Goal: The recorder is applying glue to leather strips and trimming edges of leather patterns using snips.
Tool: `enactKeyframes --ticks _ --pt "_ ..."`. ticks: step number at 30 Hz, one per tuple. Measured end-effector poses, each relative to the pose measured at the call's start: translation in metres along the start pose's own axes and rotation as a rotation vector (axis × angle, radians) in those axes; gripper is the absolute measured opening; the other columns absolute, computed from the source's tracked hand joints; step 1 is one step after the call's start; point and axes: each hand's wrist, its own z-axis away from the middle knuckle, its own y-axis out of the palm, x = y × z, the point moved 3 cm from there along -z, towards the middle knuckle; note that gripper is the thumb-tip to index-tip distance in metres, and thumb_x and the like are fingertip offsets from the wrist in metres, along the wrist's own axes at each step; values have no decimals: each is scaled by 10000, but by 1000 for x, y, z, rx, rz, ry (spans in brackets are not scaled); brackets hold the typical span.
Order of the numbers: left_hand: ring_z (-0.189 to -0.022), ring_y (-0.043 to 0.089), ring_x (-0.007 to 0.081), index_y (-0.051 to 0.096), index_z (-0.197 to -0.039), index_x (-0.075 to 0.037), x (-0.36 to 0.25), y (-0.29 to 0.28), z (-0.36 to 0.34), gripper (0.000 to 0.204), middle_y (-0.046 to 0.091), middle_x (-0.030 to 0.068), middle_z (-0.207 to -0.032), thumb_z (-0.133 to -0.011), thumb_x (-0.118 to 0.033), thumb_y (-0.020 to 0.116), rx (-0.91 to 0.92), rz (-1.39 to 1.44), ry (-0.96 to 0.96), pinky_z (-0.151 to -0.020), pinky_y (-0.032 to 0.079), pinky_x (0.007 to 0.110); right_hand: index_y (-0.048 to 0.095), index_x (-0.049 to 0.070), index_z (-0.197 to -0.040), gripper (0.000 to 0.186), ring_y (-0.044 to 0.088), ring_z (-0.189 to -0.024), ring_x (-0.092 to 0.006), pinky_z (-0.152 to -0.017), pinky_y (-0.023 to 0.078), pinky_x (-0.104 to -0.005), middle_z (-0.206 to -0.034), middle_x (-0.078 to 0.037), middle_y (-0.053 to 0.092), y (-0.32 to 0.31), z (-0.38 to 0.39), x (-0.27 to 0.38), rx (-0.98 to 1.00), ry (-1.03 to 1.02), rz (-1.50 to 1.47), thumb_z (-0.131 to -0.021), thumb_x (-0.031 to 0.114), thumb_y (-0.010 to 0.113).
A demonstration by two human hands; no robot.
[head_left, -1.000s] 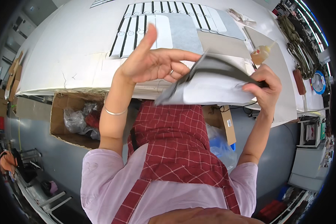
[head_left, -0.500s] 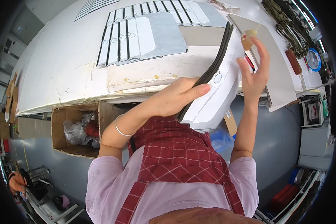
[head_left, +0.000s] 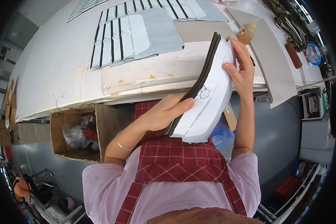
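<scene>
A stack of white panels with thick black edging is tilted in front of my body, above the near table edge. My left hand grips its black-edged side, thumb on the white face and fingers hidden behind. At the far right corner, my right hand has its thumb on the white face and its fingers over the edge. A small ring-shaped mark shows on the top panel. Beyond, similar black-striped white and grey panels lie overlapped in rows on the white table.
A bottle of amber liquid stands right of my right hand, by a grey board jutting past the table edge. Dark folded fabric and a blue round item lie farther right. Below left, a cardboard box holds clear plastic.
The stack has come lower, left and closer to my body. My right hand, open beside it before, has closed onto its far edge. My left hand keeps its grip.
</scene>
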Motion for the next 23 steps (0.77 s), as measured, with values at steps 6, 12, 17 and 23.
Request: enactKeyframes --ticks 6,12,17,23 --pt "-1115 565 174 526 -1343 71 14 -9 -8 739 610 136 -1239 -1060 -574 302 -82 191 -77 -972 452 298 626 51 -1317 624 559 -1211 -276 -1024 442 -367 -1305 -128 586 29 2 21 26 -82 129 -739 163 831" --pt "-984 602 172 592 -1244 86 17 -16 -18 859 661 129 -1101 -1037 -653 207 -239 159 -115 -855 487 295 684 71 -1245 514 567 -1126 -257 -950 457 -348 -1199 -103 596 38 -10 26 108 16 56 -752 140 813" --pt "-946 602 156 607 -1228 74 28 -21 -22 840 664 126 -1074 -1044 -639 201 -256 224 -99 -824 491 290 707 74 -1209 482 567 -1123 -271 -945 454 -350 -1189 -109 601 44 -18 34 161 -14 165 -743 137 814" --pt "-1035 569 143 575 -1292 63 38 -19 -20 780 646 121 -1132 -1060 -598 232 -283 334 -97 -920 450 280 733 102 -1163 418 556 -1198 -280 -1007 450 -394 -1296 -109 593 47 -9 22 86 -35 74 -753 121 813"
